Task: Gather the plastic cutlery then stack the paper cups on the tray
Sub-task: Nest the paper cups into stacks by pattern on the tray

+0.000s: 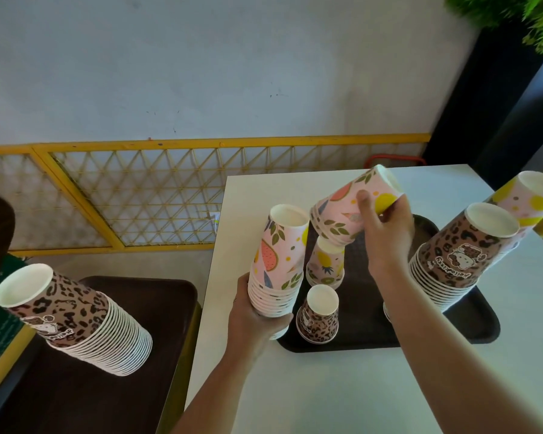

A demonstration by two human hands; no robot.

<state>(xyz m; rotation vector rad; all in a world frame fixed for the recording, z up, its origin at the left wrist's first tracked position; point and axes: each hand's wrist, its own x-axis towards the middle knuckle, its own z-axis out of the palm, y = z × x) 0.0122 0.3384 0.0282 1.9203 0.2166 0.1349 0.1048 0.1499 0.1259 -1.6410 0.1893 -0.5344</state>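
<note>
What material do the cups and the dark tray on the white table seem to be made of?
Cups: likely paper, matte printed outside, plain white inside, with thin rolled rims showing in the stacks. Dark tray: probably moulded plastic, dark brown with a finely textured surface and rounded raised edge; the look leaves this open.

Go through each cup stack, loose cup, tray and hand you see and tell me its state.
left hand: grips fruit-print stack, upside down
right hand: holds tilted fruit-print cups
fruit-print cup: upside down on tray
leopard cup: upside down on tray
leopard stack: upside down on tray
</note>
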